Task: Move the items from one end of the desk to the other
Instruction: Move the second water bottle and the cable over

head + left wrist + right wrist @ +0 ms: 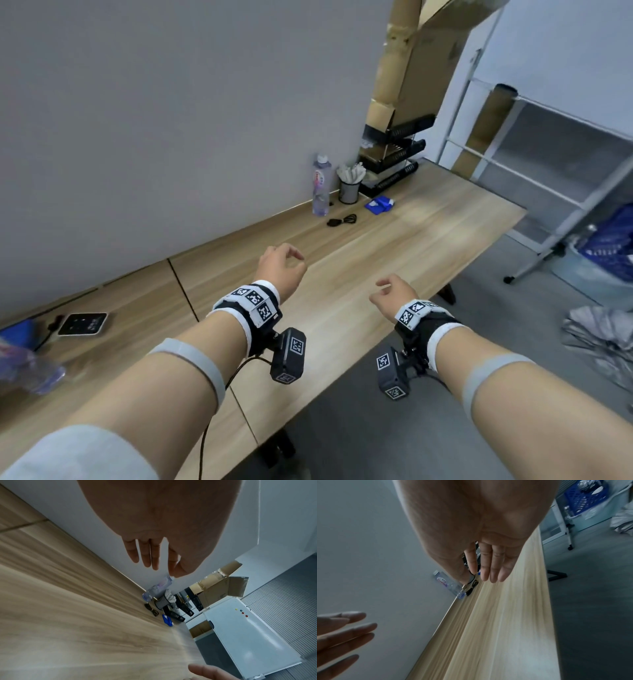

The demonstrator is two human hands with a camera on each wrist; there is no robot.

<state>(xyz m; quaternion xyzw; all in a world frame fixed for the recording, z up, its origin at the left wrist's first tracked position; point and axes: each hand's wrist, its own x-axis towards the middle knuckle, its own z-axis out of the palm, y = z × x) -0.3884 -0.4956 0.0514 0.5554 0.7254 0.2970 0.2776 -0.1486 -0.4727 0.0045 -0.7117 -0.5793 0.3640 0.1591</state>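
At the desk's far right end stand a clear water bottle (321,186), a mesh pen cup (348,190), a coiled black cable (342,220), a blue packet (379,205) and a black tiered tray rack (394,161). Both my hands hover empty above the middle of the wooden desk (411,240), well short of those items. My left hand (284,263) has relaxed fingers (147,555) holding nothing. My right hand (394,291) is near the front edge, its fingers (494,566) straight. The bottle (448,584) and cable (471,588) show past them.
On the left end lie a black square device (82,323) and a blurred bottle with blue label (24,363). Cardboard boxes (421,58) lean behind the rack. A whiteboard on wheels (548,161), a blue basket (609,236) and grey bags (603,335) occupy the floor at right.
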